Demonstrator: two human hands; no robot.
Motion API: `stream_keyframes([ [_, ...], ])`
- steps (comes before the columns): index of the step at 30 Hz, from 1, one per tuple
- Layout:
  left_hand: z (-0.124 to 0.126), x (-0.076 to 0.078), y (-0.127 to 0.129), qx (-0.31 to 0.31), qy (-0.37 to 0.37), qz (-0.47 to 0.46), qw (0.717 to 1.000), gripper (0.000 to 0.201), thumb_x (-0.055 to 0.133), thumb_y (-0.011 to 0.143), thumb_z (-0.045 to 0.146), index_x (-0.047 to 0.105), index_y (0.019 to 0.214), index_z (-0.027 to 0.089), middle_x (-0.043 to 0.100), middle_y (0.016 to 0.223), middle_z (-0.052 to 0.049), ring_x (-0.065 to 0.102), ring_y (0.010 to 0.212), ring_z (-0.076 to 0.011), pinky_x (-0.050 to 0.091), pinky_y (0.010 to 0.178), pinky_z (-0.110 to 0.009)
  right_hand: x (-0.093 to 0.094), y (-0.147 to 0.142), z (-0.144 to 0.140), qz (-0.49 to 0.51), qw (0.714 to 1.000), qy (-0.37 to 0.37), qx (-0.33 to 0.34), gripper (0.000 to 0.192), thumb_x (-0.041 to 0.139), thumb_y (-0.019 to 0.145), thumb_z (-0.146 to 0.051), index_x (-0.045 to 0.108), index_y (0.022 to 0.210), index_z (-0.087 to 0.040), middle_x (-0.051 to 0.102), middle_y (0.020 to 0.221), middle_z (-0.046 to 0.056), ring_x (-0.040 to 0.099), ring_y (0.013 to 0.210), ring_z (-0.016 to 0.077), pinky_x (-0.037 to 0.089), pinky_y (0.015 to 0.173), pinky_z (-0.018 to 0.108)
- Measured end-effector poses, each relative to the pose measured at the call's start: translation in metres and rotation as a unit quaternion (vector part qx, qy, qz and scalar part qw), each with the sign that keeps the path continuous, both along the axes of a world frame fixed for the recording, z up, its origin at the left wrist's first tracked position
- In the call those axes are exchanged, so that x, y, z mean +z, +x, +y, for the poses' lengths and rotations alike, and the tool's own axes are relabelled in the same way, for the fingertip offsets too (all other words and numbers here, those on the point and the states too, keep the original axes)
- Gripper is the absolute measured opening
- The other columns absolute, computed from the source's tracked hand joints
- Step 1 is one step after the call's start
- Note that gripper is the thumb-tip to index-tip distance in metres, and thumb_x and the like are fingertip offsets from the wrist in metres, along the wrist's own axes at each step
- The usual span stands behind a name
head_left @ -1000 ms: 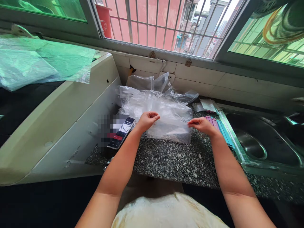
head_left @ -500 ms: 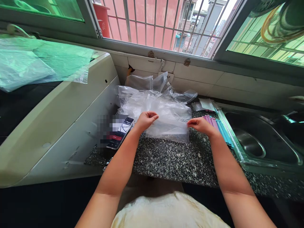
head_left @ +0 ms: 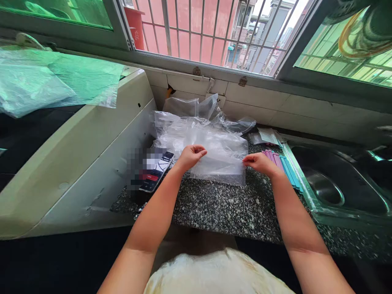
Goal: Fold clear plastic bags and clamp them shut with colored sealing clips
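Note:
A clear plastic bag (head_left: 222, 165) lies flat over the speckled counter, its lower edge facing me. My right hand (head_left: 259, 162) pinches the bag's right edge between thumb and fingers. On the other side, my left hand (head_left: 192, 156) is closed in a pinch over the bag's left part. Behind both hands spreads a heap of crumpled clear plastic bags (head_left: 174, 128) reaching back to the tiled wall. Just right of my right hand are pink strips (head_left: 272, 158) and teal strips (head_left: 290, 173), laid side by side.
A phone (head_left: 157, 171) with its screen lit lies left of my left forearm. The metal sink (head_left: 324, 188) is on the right, with small packets (head_left: 269, 135) by its back corner. A cream-coloured appliance (head_left: 101, 134) bounds the counter's left side, with plastic sheets (head_left: 61, 81) on top.
The whole view has shifted slightly. Both hands keep nearly the same pinching pose on the plastic bag, with little visible movement.

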State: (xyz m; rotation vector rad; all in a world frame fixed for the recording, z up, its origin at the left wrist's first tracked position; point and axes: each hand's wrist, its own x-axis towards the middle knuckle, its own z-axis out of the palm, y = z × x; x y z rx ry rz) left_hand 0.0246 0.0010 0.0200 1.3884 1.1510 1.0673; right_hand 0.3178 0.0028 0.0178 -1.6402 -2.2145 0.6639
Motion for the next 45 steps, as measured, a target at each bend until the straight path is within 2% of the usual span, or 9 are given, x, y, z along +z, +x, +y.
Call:
stream_keyframes([
  [6,0.003,-0.007,0.001,-0.012,0.008,0.003,1.0,0.011,0.06,0.067,0.023,0.061,0.063,0.013,0.05,0.051,0.003,0.038,0.047,-0.0061,0.033,0.046,-0.02,0.002,-0.003,-0.002,-0.013,0.999,-0.032,0.011,0.02,0.058,0.069,-0.023,0.071,0.083,-0.016,0.072,0.081,0.005,0.064,0.075,0.0187,0.05,0.068,0.027],
  [9,0.004,-0.01,0.001,-0.018,0.018,0.009,1.0,0.013,0.06,0.067,0.025,0.061,0.063,0.013,0.049,0.051,0.003,0.038,0.047,-0.0062,0.032,0.046,-0.02,0.003,-0.008,-0.003,-0.012,0.999,-0.017,0.032,0.023,0.058,0.07,-0.025,0.071,0.088,-0.017,0.072,0.085,0.005,0.064,0.075,0.0182,0.05,0.068,0.027],
  [11,0.004,-0.011,0.001,-0.026,0.024,0.012,0.999,0.013,0.06,0.067,0.025,0.061,0.063,0.013,0.05,0.052,0.003,0.039,0.048,-0.0063,0.031,0.046,-0.02,0.002,-0.011,-0.004,-0.017,0.999,0.001,0.045,0.021,0.057,0.071,-0.026,0.071,0.084,-0.017,0.072,0.082,0.005,0.063,0.072,0.0178,0.049,0.067,0.027],
  [17,0.003,-0.01,0.004,-0.026,0.02,0.016,0.999,0.011,0.06,0.068,0.023,0.06,0.063,0.013,0.05,0.051,0.002,0.039,0.046,-0.006,0.03,0.046,-0.021,-0.002,-0.01,0.0,-0.019,0.997,0.039,0.058,0.019,0.055,0.072,-0.025,0.072,0.074,-0.015,0.071,0.071,0.004,0.061,0.065,0.0167,0.047,0.061,0.026],
  [27,0.001,-0.008,0.004,-0.032,0.024,0.025,0.999,0.012,0.059,0.067,0.024,0.061,0.063,0.013,0.053,0.054,0.002,0.041,0.05,-0.0067,0.032,0.049,-0.021,0.002,-0.01,-0.002,-0.019,0.998,0.0,0.054,0.021,0.054,0.073,-0.027,0.071,0.074,-0.015,0.071,0.072,0.005,0.061,0.066,0.0168,0.047,0.061,0.026],
  [32,-0.003,-0.003,0.006,-0.031,0.015,0.022,0.999,0.012,0.059,0.067,0.024,0.061,0.064,0.013,0.055,0.056,0.001,0.042,0.051,-0.0075,0.033,0.05,-0.022,0.002,-0.011,-0.004,-0.023,0.998,-0.006,0.053,0.02,0.056,0.073,-0.028,0.071,0.081,-0.017,0.072,0.078,0.005,0.063,0.07,0.0169,0.048,0.064,0.026],
  [35,-0.004,-0.004,0.008,-0.04,0.007,0.024,0.999,0.012,0.059,0.067,0.025,0.061,0.064,0.013,0.053,0.054,0.002,0.04,0.049,-0.007,0.032,0.049,-0.022,0.0,-0.018,-0.005,-0.006,0.997,0.012,0.077,0.022,0.058,0.074,-0.031,0.071,0.086,-0.017,0.071,0.08,0.005,0.063,0.071,0.0166,0.048,0.065,0.026],
  [40,-0.003,-0.008,0.009,-0.05,0.016,0.023,0.998,0.014,0.06,0.067,0.026,0.061,0.064,0.013,0.053,0.055,0.003,0.041,0.051,-0.0071,0.033,0.05,-0.022,-0.002,-0.027,-0.005,-0.025,0.989,0.075,0.129,0.022,0.054,0.078,-0.029,0.071,0.071,-0.016,0.068,0.066,0.005,0.057,0.062,0.0138,0.042,0.059,0.025],
  [45,-0.003,-0.008,0.01,-0.052,0.017,0.033,0.998,0.013,0.06,0.067,0.026,0.061,0.065,0.013,0.053,0.054,0.002,0.039,0.05,-0.007,0.031,0.05,-0.022,-0.002,-0.027,-0.004,-0.023,0.989,0.066,0.132,0.026,0.052,0.079,-0.031,0.07,0.068,-0.014,0.065,0.063,0.005,0.054,0.059,0.0131,0.04,0.057,0.024],
])
